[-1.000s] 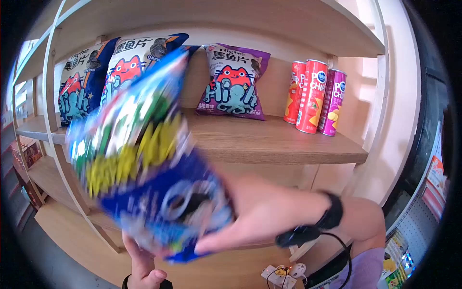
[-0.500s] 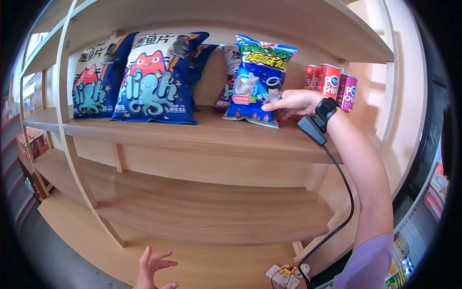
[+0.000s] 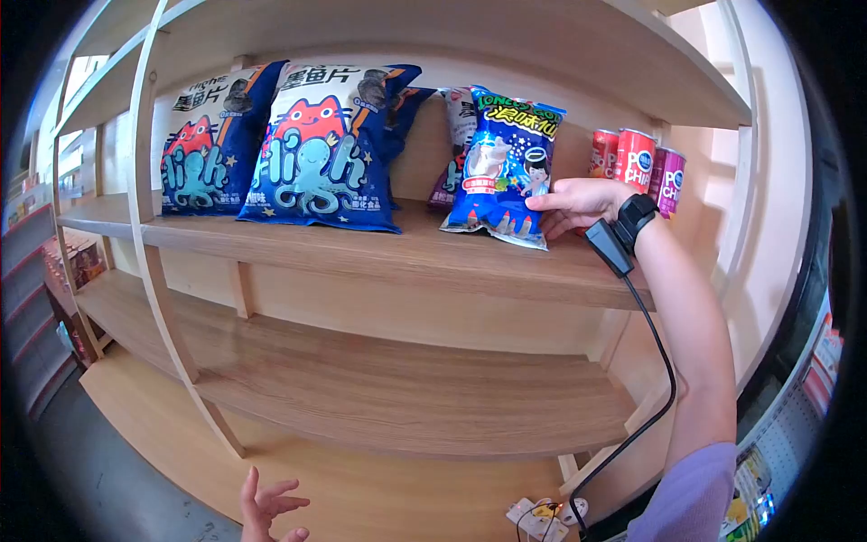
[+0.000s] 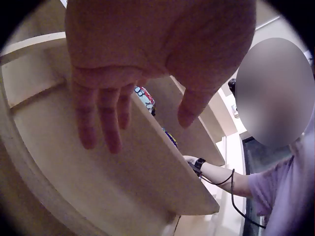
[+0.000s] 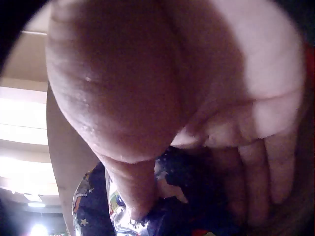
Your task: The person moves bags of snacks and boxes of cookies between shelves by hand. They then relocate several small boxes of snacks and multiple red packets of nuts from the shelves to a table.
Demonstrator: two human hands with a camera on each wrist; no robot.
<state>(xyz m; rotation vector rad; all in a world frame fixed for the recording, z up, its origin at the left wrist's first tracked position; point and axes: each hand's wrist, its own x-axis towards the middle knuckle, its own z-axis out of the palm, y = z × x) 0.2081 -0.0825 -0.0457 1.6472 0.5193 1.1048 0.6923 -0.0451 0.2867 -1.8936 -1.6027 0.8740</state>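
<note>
My right hand (image 3: 582,203) holds a blue snack bag (image 3: 502,172) by its lower right side, the thumb on the front and the other fingers largely behind. The bag stands nearly upright at the upper shelf board, leaning slightly, its bottom edge right at the wood. It hides most of a purple-edged snack bag (image 3: 456,135) behind it. Seen from the right wrist, the thumb presses against the bag's dark blue wrapper (image 5: 172,211). Low down, before the shelves, my left hand (image 3: 267,506) hangs with fingers spread and loosely bent, holding nothing.
Large blue-and-white snack bags (image 3: 321,154) stand on the upper shelf's left. Red chip cans (image 3: 636,158) and a purple can (image 3: 668,176) are behind my right hand. A wooden post (image 3: 144,181) rises at left. A power strip (image 3: 537,519) lies low right; a cable (image 3: 664,388) trails from my wrist.
My right hand has carried the blue bag from close in front of me up to the upper shelf, before the purple-edged bag. Over the last half second it has barely moved.
</note>
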